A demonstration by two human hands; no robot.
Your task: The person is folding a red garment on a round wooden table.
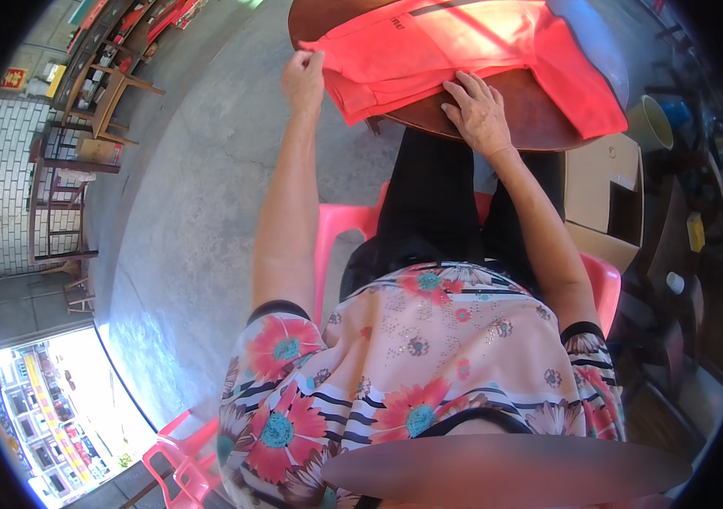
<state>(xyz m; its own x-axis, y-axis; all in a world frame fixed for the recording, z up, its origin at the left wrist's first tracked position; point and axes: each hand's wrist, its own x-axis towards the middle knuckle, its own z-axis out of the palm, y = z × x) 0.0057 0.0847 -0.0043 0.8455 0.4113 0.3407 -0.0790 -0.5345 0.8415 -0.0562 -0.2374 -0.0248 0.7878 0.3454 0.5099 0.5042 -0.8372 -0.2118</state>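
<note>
A red long-sleeved garment [412, 70] lies partly folded across a round brown wooden table [527, 105], with dark trim along one edge and small writing near its top. One sleeve spreads to the right over the rim, and the left end hangs past the table's edge. My left hand [304, 73] pinches the cloth's left corner between thumb and fingers. Nearer the middle, my right hand [476, 114] rests with fingers spread at the lower edge of the garment, fingertips at the cloth and the palm over the table's rim.
I sit on a pink plastic chair [329, 235]. An opened cardboard box [603, 191] stands right of my legs, near a pale bucket [651, 124]. Wooden chairs [104, 105] stand across the concrete floor at left. Another pink plastic chair [186, 471] is at lower left.
</note>
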